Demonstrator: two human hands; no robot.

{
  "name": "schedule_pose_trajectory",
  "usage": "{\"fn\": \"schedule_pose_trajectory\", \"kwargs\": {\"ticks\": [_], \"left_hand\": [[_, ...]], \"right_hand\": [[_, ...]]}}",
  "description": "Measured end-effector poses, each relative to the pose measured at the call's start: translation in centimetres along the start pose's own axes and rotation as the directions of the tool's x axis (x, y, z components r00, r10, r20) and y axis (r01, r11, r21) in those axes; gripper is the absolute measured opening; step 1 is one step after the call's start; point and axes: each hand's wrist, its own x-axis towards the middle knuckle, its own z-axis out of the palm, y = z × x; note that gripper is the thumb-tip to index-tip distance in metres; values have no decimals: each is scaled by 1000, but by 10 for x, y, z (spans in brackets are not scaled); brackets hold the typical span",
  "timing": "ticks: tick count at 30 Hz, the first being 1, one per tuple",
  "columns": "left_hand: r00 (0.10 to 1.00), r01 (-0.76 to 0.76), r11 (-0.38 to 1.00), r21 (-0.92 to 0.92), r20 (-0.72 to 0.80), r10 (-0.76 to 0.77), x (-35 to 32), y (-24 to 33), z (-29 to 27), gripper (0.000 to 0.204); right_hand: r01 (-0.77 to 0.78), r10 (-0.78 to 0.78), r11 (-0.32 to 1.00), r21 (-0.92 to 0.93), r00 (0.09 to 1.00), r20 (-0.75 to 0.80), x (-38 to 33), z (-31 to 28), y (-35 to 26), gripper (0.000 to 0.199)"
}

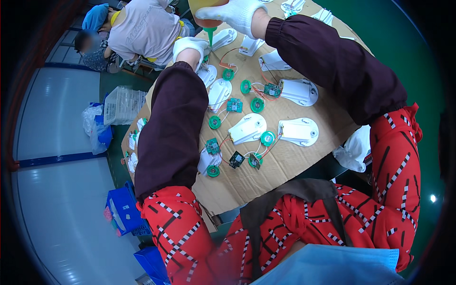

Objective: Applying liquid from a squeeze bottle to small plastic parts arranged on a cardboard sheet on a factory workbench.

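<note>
The right hand (239,13), in a white knit glove, is closed around an amber squeeze bottle with a green nozzle (209,22), held upside down so the nozzle points at the work below. The bottle sits at the top of the view, directly to the left of the gripping hand, its upper part cut off by the rim. The left hand (189,46), also in a white glove, lies just under the nozzle tip and presses down on a white plastic oval housing (207,74) near the far edge of the work surface; its fingers are curled over the part, though how firmly they grip cannot be told. The nozzle tip hangs just beside the left glove, close above the housing.

The brown corrugated cardboard sheet (285,166) covering the table carries more white housings, small green circuit boards (234,105) and round green discs (267,138) joined by thin red wires, spread out in loose rows toward the person. A crumpled white cloth (355,151) lies at the right edge of the cardboard.

Beyond the table, at upper left, another person (137,31) in a pale shirt bends over. A clear plastic basket (122,105) and blue crates (122,209) stand on the grey floor at the left.
</note>
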Motion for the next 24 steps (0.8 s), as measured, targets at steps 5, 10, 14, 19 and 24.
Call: {"fn": "schedule_pose_trajectory", "kwargs": {"ticks": [5,10,14,19,24], "left_hand": [[1000,26,999,-36,-13,-27,-6,5,4,18],[1000,-10,1000,-19,-17,9,-6,3,0,19],[999,-1,997,-79,41,5,-3,0,1,21],[990,-139,908,396,27,140,17,-18,-10,24],[993,-120,982,146,25,117,-11,10,3,21]], "right_hand": [[0,0,998,58,1000,-10,8,1,2,65],[23,-23,1000,-4,1000,-20,9,5,-3,62],[-6,6,999,45,1000,11,11,1,-1,62],[34,-34,999,26,999,9,11,8,-6,63],[-13,13,999,39,1000,-3,13,3,4,64]]}}
